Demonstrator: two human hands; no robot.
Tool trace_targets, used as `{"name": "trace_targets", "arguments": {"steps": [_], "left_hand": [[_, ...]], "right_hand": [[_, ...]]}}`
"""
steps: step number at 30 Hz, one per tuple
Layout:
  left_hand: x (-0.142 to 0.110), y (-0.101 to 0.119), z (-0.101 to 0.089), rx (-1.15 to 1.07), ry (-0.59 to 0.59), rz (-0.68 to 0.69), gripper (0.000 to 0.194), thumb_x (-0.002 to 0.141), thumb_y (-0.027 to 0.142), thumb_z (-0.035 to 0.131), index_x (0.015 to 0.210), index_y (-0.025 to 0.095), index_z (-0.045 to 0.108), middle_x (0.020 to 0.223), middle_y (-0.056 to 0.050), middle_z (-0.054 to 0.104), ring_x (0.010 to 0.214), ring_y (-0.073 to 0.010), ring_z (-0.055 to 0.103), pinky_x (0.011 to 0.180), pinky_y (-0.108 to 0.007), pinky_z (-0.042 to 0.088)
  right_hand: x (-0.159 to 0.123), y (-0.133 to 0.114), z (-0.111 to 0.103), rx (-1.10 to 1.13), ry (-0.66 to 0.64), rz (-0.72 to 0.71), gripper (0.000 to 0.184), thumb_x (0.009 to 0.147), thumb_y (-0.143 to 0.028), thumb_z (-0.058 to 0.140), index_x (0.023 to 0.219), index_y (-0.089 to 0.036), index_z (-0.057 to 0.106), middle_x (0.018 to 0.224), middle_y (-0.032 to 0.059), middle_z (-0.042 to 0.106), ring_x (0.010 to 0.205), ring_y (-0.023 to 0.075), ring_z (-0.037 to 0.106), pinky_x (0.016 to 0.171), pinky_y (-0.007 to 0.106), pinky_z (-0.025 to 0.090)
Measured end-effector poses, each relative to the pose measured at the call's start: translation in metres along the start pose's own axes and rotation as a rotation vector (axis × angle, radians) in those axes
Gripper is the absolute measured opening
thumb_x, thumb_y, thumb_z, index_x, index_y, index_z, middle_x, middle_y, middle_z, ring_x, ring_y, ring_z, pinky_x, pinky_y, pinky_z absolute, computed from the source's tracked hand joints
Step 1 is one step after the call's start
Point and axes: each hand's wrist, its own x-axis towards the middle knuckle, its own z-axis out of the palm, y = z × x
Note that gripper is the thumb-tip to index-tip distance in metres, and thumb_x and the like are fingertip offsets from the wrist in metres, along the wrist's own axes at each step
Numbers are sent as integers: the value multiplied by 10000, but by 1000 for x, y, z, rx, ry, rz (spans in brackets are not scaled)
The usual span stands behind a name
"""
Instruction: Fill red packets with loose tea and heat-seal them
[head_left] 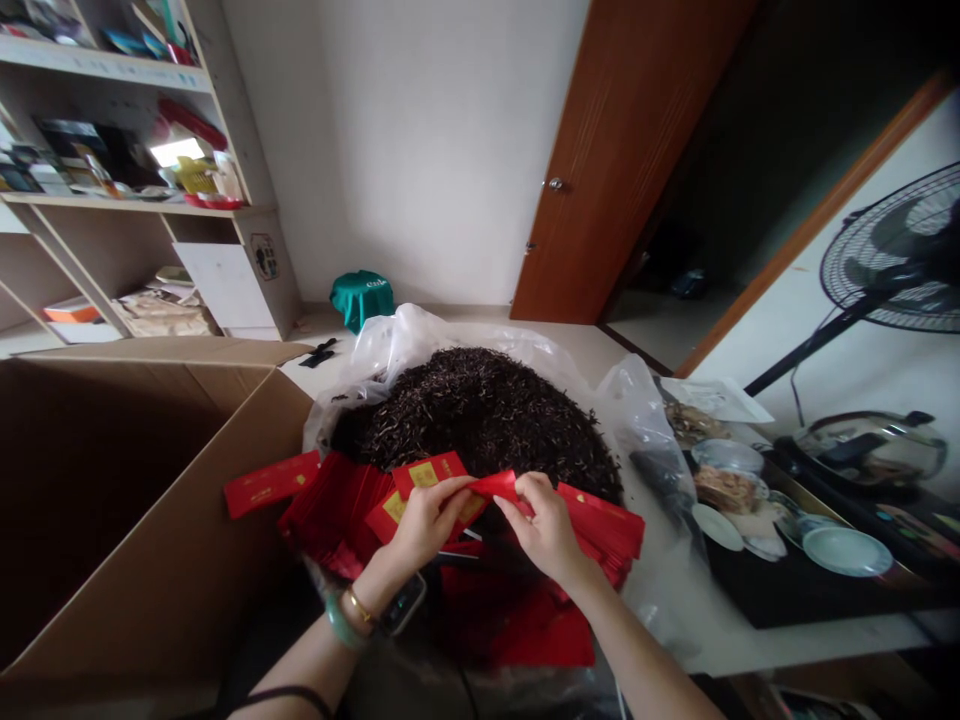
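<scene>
Above the front edge of a dark heap of loose, dried tea-like leaves (487, 405), a small red packet (498, 485) is pinched between both hands. My left hand (426, 520) is closed with thumb and fingertips on its left end. Closed too, my right hand (546, 525) grips its right end, fingers bent over the top. Beneath my left hand lie red packets with yellow labels (422, 474). Stacked red packets fill the left side (341, 510) and the right side (604, 525), and more red packets (517, 625) lie below my wrists.
Clear plastic sheeting (637, 410) surrounds the heap. An open cardboard box (247, 480) stands at left, with one red packet (271, 483) over its edge. On the right, a black tray (757, 590) bears small dishes (847, 551) near a standing fan (900, 250).
</scene>
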Motion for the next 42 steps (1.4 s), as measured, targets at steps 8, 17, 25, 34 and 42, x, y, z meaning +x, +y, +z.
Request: {"name": "trace_targets", "arguments": {"steps": [8,17,25,34,42], "left_hand": [[-1,-1,3,-154,-45,-23,345,862,438,566,959,169,759,878,-95,770,760,-219,720,698,-291,566],[6,4,-10,-621,-209,-479,592,662,628,709,957,116,746,830,-98,757,736,-224,700,680,-338,581],[6,4,-6,-575,-250,-470,565,672,661,670,776,111,750,618,-59,709,565,-179,642,621,-313,545],[12,-1,-18,-369,-170,-350,342,684,467,714,713,127,705,719,-62,708,648,-158,607,630,-251,468],[8,5,-11,-164,-139,-154,259,830,380,542,748,147,618,703,-32,627,648,-140,535,603,-231,419]], "right_hand": [[6,5,-5,157,-193,168,234,865,-394,567,745,-221,670,731,25,715,867,236,667,927,399,498],[-1,7,-2,145,-137,68,196,870,-324,560,948,-235,716,977,78,719,1045,256,630,925,401,526],[5,-9,-6,312,-379,141,135,833,-245,619,877,-209,742,922,57,747,913,222,680,879,372,530],[1,-4,-2,155,-280,-11,156,865,-222,562,958,-220,688,984,69,709,988,227,638,904,384,506],[0,-9,1,240,-382,198,138,828,-275,613,888,-202,712,868,52,748,789,211,690,722,313,549]]}}
